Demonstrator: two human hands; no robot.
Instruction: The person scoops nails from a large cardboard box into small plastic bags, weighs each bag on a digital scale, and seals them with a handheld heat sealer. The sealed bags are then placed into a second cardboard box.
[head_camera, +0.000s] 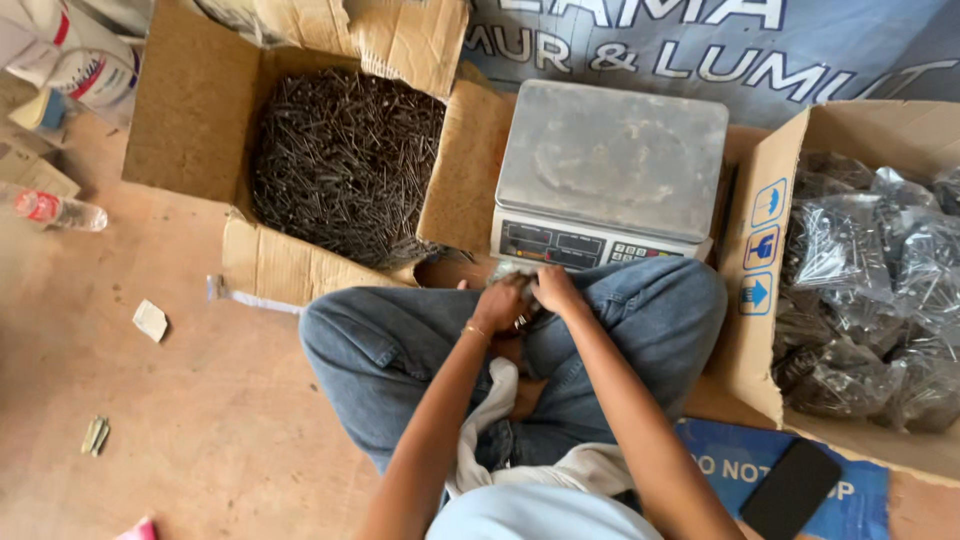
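Pinching a small clear bag (520, 272) between both hands (528, 297), just before the scale (610, 160)

Scale (612, 160) ahead of hands, box w/ loose nails (345, 160) left, box w/ bagged nails (865, 290) right.

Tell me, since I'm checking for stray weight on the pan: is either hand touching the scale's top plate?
Apart. The head view shows the left hand and right hand together over the lap, below the scale, whose grey plate lies bare beyond its display.
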